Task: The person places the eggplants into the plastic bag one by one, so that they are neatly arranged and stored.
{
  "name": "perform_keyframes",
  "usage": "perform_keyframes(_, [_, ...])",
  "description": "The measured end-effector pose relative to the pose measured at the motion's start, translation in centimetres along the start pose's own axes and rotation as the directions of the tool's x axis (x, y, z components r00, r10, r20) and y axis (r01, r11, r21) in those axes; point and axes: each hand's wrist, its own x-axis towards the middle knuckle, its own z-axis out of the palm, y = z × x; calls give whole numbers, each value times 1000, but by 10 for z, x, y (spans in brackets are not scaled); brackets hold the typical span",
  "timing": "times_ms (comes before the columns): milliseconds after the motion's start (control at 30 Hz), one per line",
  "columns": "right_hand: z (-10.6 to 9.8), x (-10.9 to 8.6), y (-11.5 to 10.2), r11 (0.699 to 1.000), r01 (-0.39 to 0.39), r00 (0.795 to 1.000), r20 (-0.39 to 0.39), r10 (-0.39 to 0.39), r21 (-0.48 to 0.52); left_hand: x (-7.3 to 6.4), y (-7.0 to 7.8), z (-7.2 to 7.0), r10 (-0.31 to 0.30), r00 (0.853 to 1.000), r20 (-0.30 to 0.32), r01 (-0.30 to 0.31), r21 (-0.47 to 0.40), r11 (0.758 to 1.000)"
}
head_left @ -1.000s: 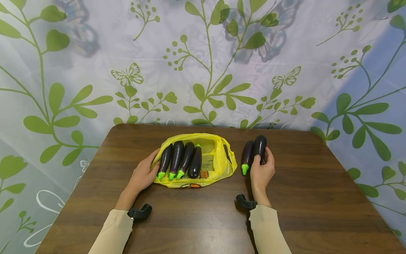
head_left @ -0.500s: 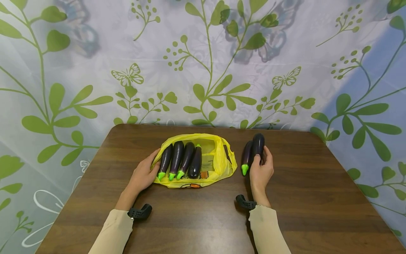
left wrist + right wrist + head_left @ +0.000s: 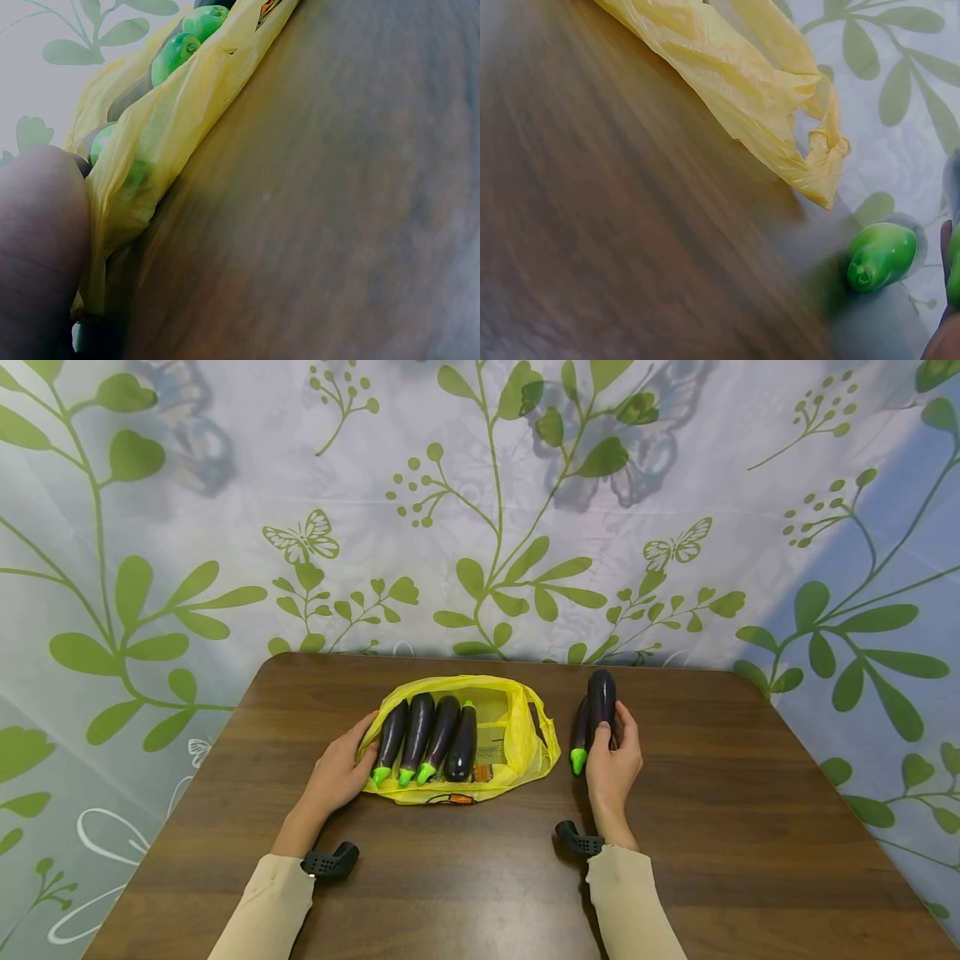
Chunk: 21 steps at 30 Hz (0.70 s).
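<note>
A yellow plastic bag [image 3: 531, 745] lies with its mouth spread on the table, several dark purple eggplants [image 3: 417, 739] side by side within it. At its left edge my left hand [image 3: 341, 770] holds the plastic; the thumb [image 3: 41, 240] shows against the bag [image 3: 187, 112] in the left wrist view. To the bag's right, my right hand [image 3: 613, 768] grips an eggplant [image 3: 601, 693] between thumb and fingers, its stem end hidden by the hand. Just left of it another eggplant [image 3: 580, 727] is partly covered; its green cap [image 3: 883, 255] shows in the right wrist view.
The brown wooden table [image 3: 465, 877] has a back edge close to a hanging cloth [image 3: 420, 568] with green leaves and butterflies. A dark wrist mount [image 3: 330, 860] sits on the left wrist, another mount [image 3: 579, 838] on the right.
My right hand has shifted slightly left with its eggplant, which now overlaps more of the one beside it. The left hand and the bag stay where they were.
</note>
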Motion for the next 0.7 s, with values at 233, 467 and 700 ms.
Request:
perform_keyframes(233, [1,-1,-3,1000,5,1000,17,-5,-8,1,0,0,-1,1000,3,1,-4,1000])
perform_keyframes(467, [3,-3,-6,999,17,998,60,-16,-29,1,0,-1,-1,1000,5,1,-7,1000])
perform_keyframes(700, [5,-5,-5,998,56,994,91,-52,-39,1,0,-1,-7,1000,7,7,-8,1000])
